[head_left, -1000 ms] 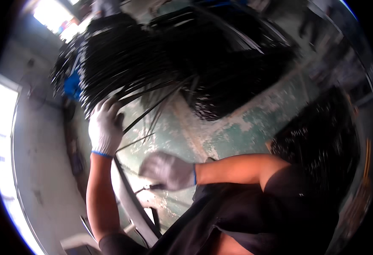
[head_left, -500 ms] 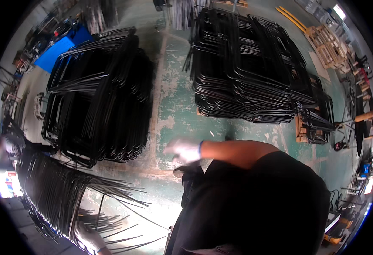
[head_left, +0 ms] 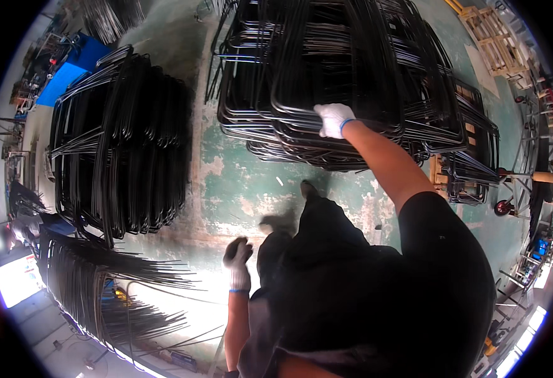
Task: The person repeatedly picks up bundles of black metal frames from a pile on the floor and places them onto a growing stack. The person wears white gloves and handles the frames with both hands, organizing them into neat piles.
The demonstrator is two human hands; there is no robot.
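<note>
My right hand, in a white glove with a blue cuff, is closed around the near edge of a black metal tube frame. This frame has rounded corners and lies on top of a tall stack of similar frames. Down by my left leg hangs my left hand, gloved in white with dark-soiled fingers. Its fingers are loosely curled and apart, and I see nothing in them. To its left, a rack of bent black rods has many thin ends pointing toward me.
A second pile of black frames stands at the left, beside a blue panel. Worn green floor runs between the piles. Wooden pallets stand at the far right, and a red-wheeled cart is nearer. My shoe is close to the stack.
My left hand has left the rods and come in beside my leg. My right hand has moved forward and right onto the stack, taking hold of a frame. My view has shifted closer to the stack.
</note>
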